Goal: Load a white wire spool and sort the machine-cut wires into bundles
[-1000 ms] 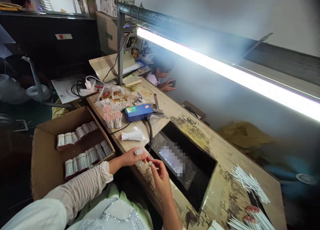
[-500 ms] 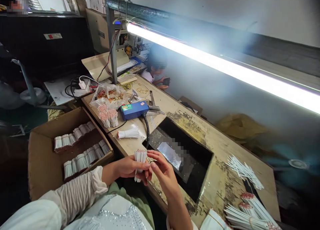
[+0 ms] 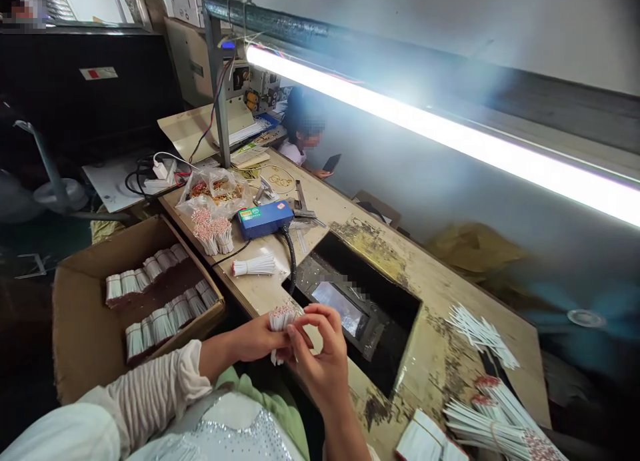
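Note:
A bundle of thin white sticks or wires with pinkish tips (image 3: 283,316) stands upright in my left hand (image 3: 257,339), whose fingers wrap round it. My right hand (image 3: 323,347) is at the bundle's right side, its thumb and forefinger curled together near the upper part; what they pinch is too small to make out. Another white bundle (image 3: 254,265) lies on the table beyond my hands. Several upright bundles with pink tips (image 3: 213,231) stand together beside a blue box (image 3: 265,219).
A cardboard box (image 3: 80,327) holding rows of bundles is at the left. A dark recess (image 3: 385,354) opens in the table (image 3: 435,301). More white bundles (image 3: 490,424) lie at the right. A lit tube (image 3: 400,114) hangs above; a person (image 3: 297,137) holds a dark device behind.
My right hand has closed its thumb and forefinger together beside the bundle. The bundle leans slightly differently in my left hand. The view has shifted a little, and the person's device has tilted.

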Available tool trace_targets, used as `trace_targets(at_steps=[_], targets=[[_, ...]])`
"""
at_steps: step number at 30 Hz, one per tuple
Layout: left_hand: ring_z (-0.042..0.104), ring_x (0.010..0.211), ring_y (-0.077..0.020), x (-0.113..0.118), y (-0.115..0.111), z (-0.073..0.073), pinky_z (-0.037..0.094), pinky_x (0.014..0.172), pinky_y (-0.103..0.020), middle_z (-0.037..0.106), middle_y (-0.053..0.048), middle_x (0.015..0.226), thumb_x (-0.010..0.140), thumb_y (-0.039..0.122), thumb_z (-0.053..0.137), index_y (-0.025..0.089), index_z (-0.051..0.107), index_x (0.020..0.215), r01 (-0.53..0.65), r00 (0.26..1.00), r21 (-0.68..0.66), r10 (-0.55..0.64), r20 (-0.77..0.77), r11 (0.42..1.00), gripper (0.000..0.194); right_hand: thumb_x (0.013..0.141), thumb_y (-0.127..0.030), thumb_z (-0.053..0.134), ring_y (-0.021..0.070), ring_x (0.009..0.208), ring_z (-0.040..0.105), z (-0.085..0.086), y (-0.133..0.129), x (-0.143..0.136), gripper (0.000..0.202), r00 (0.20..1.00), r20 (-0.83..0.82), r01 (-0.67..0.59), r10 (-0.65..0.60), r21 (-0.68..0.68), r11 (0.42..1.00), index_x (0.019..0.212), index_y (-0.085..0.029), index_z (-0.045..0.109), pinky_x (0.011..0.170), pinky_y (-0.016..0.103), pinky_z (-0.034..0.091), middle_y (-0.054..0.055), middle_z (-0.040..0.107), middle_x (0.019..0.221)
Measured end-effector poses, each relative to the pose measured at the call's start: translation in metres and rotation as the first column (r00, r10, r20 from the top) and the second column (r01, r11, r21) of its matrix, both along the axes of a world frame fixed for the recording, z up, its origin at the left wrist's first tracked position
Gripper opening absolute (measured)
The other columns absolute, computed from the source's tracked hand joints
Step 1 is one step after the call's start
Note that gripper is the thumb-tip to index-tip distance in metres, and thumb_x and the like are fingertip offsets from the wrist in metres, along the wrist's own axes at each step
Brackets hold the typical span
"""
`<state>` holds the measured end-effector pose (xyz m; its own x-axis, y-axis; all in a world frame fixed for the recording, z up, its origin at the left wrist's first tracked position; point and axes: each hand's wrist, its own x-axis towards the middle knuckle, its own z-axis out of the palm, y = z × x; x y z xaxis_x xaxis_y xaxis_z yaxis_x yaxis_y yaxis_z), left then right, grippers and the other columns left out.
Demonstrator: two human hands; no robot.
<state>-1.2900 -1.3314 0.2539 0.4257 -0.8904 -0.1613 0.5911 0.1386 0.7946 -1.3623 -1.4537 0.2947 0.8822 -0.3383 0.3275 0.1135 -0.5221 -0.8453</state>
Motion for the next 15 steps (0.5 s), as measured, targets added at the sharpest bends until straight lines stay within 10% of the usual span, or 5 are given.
trace_targets(at_steps=[4, 8, 11, 15], targets=[[0.061, 0.077, -0.0173, 0.007, 0.002, 0.0, 0.046, 0.075, -0.029, 0.067, -0.007, 0.08, 0.081, 0.055, 0.063, 0.012, 0.07, 0.081, -0.097, 0.993, 0.025, 0.096, 0.069, 0.995, 0.044, 0.087, -0.032, 0.061, 0.0182, 0.089, 0.052, -0.015, -0.012, -0.004, 0.016, 0.996, -0.047, 0.089, -0.08, 0.235, 0.968, 0.084, -0.023, 0.049, 0.081, 0.033, 0.044, 0.001, 0.05, 0.088], [0.058, 0.112, -0.0251, 0.014, 0.001, -0.008, 0.037, 0.102, -0.038, 0.068, -0.01, 0.115, 0.083, 0.05, 0.064, 0.017, 0.069, 0.113, -0.179, 0.982, 0.052, 0.175, 0.069, 0.983, 0.045, 0.08, -0.036, 0.068, 0.021, 0.092, 0.058, -0.038, -0.022, -0.002, 0.025, 0.928, -0.312, -0.132, 0.205, 0.239, 0.962, 0.1, -0.022, 0.061, 0.08, 0.034, 0.047, 0.004, 0.063, 0.099], [0.058, 0.113, -0.024, 0.017, -0.001, -0.016, 0.041, 0.101, -0.038, 0.067, -0.011, 0.119, 0.082, 0.047, 0.066, 0.021, 0.06, 0.128, -0.147, 0.989, 0.089, 0.146, 0.013, 0.985, 0.053, 0.075, -0.038, 0.073, 0.0255, 0.1, 0.061, -0.051, -0.018, 0.007, 0.043, 0.83, -0.391, -0.258, 0.399, 0.365, 0.895, 0.114, -0.022, 0.063, 0.083, 0.038, 0.049, 0.007, 0.066, 0.111], [0.067, 0.082, -0.0179, 0.019, 0.0, -0.023, 0.054, 0.074, -0.032, 0.059, -0.013, 0.133, 0.08, 0.051, 0.066, 0.024, 0.05, 0.138, -0.055, 0.998, 0.126, 0.059, -0.026, 0.991, 0.065, 0.08, -0.049, 0.066, 0.02, 0.072, 0.063, -0.057, -0.012, 0.02, 0.03, 0.682, -0.372, -0.312, 0.629, 0.631, 0.711, 0.087, -0.02, 0.068, 0.068, 0.034, 0.051, 0.002, 0.068, 0.075]])
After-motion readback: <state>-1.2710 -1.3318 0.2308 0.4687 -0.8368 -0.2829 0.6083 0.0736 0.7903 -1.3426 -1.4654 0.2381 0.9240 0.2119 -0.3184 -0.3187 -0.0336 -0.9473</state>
